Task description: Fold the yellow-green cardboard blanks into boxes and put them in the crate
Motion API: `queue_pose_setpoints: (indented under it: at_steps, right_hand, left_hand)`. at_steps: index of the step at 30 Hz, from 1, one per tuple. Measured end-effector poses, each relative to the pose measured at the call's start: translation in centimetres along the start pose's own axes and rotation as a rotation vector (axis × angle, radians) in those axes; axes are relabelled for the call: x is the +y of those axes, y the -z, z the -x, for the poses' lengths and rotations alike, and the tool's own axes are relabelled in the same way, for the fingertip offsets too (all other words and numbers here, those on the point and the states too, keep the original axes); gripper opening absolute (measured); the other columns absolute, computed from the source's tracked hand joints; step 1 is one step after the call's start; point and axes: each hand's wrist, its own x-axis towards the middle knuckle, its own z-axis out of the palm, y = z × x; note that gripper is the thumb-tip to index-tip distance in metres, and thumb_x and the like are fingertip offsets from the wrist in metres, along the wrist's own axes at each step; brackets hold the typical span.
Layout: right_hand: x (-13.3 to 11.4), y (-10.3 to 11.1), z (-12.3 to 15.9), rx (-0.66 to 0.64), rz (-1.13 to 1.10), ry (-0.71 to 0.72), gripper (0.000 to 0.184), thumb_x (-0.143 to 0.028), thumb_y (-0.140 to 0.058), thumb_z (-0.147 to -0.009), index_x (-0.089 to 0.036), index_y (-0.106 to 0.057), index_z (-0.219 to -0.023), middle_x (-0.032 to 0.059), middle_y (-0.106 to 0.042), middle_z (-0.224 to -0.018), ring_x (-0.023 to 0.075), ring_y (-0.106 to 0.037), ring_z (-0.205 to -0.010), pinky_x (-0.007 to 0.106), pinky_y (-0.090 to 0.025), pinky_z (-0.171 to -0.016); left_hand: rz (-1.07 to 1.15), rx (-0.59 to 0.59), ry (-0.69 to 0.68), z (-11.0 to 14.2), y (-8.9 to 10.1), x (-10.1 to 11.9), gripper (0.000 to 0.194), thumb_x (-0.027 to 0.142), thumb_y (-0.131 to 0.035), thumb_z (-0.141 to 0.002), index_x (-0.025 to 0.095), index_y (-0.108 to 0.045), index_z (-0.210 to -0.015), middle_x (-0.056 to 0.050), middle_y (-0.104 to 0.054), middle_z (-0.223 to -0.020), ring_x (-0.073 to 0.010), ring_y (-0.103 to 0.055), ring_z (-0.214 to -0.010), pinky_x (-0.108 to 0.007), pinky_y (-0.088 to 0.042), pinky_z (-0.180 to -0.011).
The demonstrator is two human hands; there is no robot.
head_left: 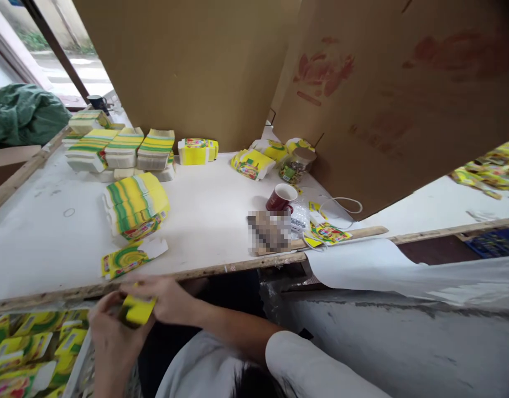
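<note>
Low in front of me, at the table's front edge, both my hands hold a small yellow carton [139, 310]. My left hand [115, 334] is closed around its left side. From the right, my right hand [168, 298] grips it with bent fingers. The picture is smeared here, so the carton's flaps are unclear. Just beyond my hands lie a few flat yellow-green printed cartons [132, 257]. Behind those leans a fanned stack of flat cartons [134, 207]. Left of my hands is a tray [78, 362] full of yellow cartons.
More bundled carton stacks [121, 146] stand at the back left of the white table [208, 215]. Tall cardboard sheets [188, 72] rise behind. Right of the middle are a red mug [279, 198], a jar [294, 167] and a white cable [349, 200]. A wooden strip [238, 268] edges the table.
</note>
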Motion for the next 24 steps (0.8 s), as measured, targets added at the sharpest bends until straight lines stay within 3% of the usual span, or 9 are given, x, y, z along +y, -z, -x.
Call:
queue_pose_setpoints:
  at_steps: [2,3,5,7,9,15,18,21,24]
  right_hand:
    - [0.0,0.2,0.1,0.228,-0.236,-0.199,0.049,-0.025,-0.049,-0.098,-0.020,-0.050,-0.147,0.0094,-0.060,-0.144,0.0194,-0.054,-0.136,0.038,-0.041,-0.116]
    - [-0.2,0.3,0.2,0.276,-0.326,-0.268,0.051,-0.028,-0.045,-0.099,-0.024,-0.045,-0.150,0.0083,-0.058,-0.146,0.0194,-0.054,-0.136,0.041,-0.042,-0.115]
    - [-0.7,0.6,0.6,0.233,-0.360,-0.260,0.061,-0.035,-0.055,-0.095,-0.022,-0.041,-0.153,0.0117,-0.048,-0.155,0.0226,-0.044,-0.144,0.044,-0.036,-0.119]
    - [-1.0,0.8,1.1,0.100,-0.237,-0.148,0.080,-0.041,-0.073,-0.084,-0.019,-0.040,-0.154,0.0159,-0.035,-0.162,0.0283,-0.029,-0.152,0.047,-0.025,-0.123]
    - [-1.0,0.8,1.6,0.000,-0.130,-0.077,0.065,-0.038,-0.068,-0.089,-0.022,-0.049,-0.149,0.0147,-0.027,-0.165,0.0288,-0.029,-0.152,0.047,-0.027,-0.122]
    - [-0.9,0.9,2.0,-0.150,-0.132,0.017,0.039,-0.040,-0.061,-0.095,-0.021,-0.070,-0.127,0.0157,-0.042,-0.158,0.0264,-0.042,-0.146,0.043,-0.034,-0.120]
    - [-1.2,0.1,1.6,-0.072,-0.184,-0.030,0.034,-0.036,-0.069,-0.089,-0.020,-0.074,-0.118,0.0159,-0.051,-0.151,0.0272,-0.048,-0.141,0.043,-0.037,-0.118]
    - [-1.1,-1.4,1.3,0.083,-0.260,-0.148,0.044,-0.033,-0.067,-0.089,-0.024,-0.065,-0.132,0.0117,-0.056,-0.146,0.0255,-0.049,-0.140,0.044,-0.039,-0.117]
    - [-0.7,-1.9,0.8,0.023,-0.308,-0.194,0.076,-0.039,-0.071,-0.085,-0.025,-0.040,-0.153,0.0128,-0.048,-0.153,0.0270,-0.049,-0.140,0.044,-0.042,-0.114]
  left_hand:
    - [0.034,0.193,0.094,0.3,0.5,2.1,0.101,0.053,-0.089,-0.050,0.013,-0.047,-0.132,-0.020,-0.051,-0.134,-0.0405,-0.050,-0.129,-0.062,-0.037,-0.113]
    - [0.163,0.215,0.128,0.5,0.7,3.2,0.097,0.048,-0.089,-0.054,0.016,-0.045,-0.135,-0.018,-0.052,-0.136,-0.0365,-0.051,-0.130,-0.058,-0.037,-0.115]
    - [0.565,0.185,0.266,0.7,0.9,5.3,0.078,0.037,-0.082,-0.070,0.023,-0.043,-0.137,-0.013,-0.058,-0.134,-0.0281,-0.060,-0.123,-0.049,-0.047,-0.109]
    - [0.872,0.321,0.392,0.5,0.8,6.6,0.058,0.033,-0.075,-0.078,0.026,-0.048,-0.129,-0.009,-0.062,-0.129,-0.0228,-0.065,-0.114,-0.041,-0.052,-0.102]
    - [1.056,0.444,0.447,0.2,1.0,7.0,0.041,0.030,-0.073,-0.080,0.025,-0.056,-0.117,-0.005,-0.067,-0.115,-0.0212,-0.069,-0.105,-0.039,-0.055,-0.096]
    - [1.311,0.621,0.520,-0.6,2.4,5.7,0.019,0.036,-0.064,-0.087,0.021,-0.062,-0.098,-0.001,-0.069,-0.087,-0.0163,-0.070,-0.086,-0.038,-0.058,-0.090]
    - [1.379,0.624,0.487,-0.4,1.9,5.7,0.018,0.038,-0.062,-0.089,0.020,-0.062,-0.091,0.001,-0.065,-0.080,-0.0128,-0.068,-0.080,-0.033,-0.056,-0.090]
    - [1.355,0.580,0.462,-0.3,1.2,5.9,0.021,0.042,-0.062,-0.089,0.021,-0.062,-0.091,0.000,-0.064,-0.084,-0.0139,-0.068,-0.086,-0.032,-0.054,-0.094]
    - [1.235,0.586,0.482,-0.6,1.8,5.0,0.023,0.045,-0.058,-0.089,0.022,-0.060,-0.091,0.000,-0.063,-0.084,-0.0154,-0.066,-0.086,-0.037,-0.052,-0.099]
